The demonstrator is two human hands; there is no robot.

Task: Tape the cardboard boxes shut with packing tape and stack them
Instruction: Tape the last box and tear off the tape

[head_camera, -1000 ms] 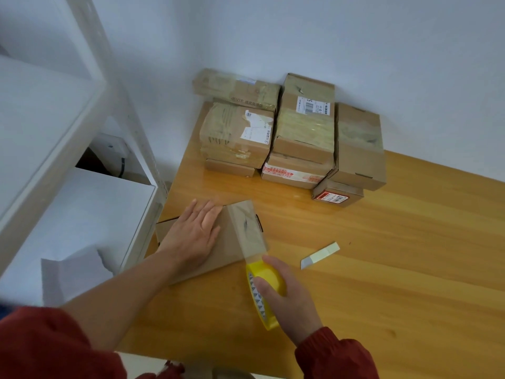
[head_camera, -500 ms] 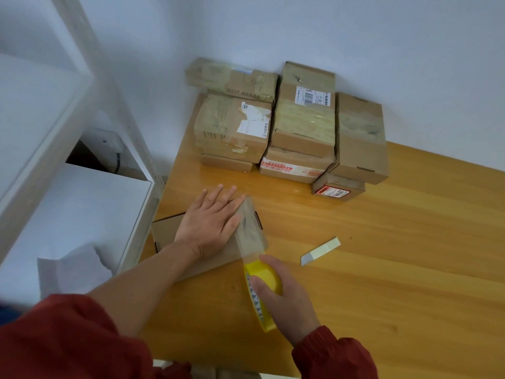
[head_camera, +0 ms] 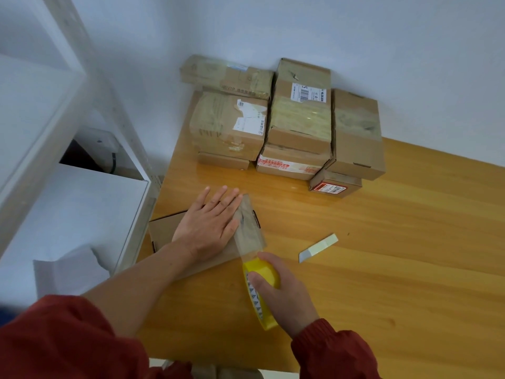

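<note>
1. Your left hand (head_camera: 210, 222) lies flat, fingers straight, on a low cardboard box (head_camera: 164, 231) at the wooden surface's (head_camera: 382, 269) left edge, hiding most of its lid.
2. Your right hand (head_camera: 287, 299) grips a yellow packing-tape roll (head_camera: 263, 268); a clear tape strip (head_camera: 250, 228) runs from it over the box's right end.
3. Taped boxes (head_camera: 300, 119) sit stacked against the wall, lower tiers partly hidden.
4. A pale strip (head_camera: 318, 247) lies right of the roll; what it is cannot be told.

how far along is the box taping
Done: taped boxes stacked by the wall. In hand: left hand presses the flat box while the right hand holds the tape roll, a strip pulled across it. Left: cut the strip, stack this box.
</note>
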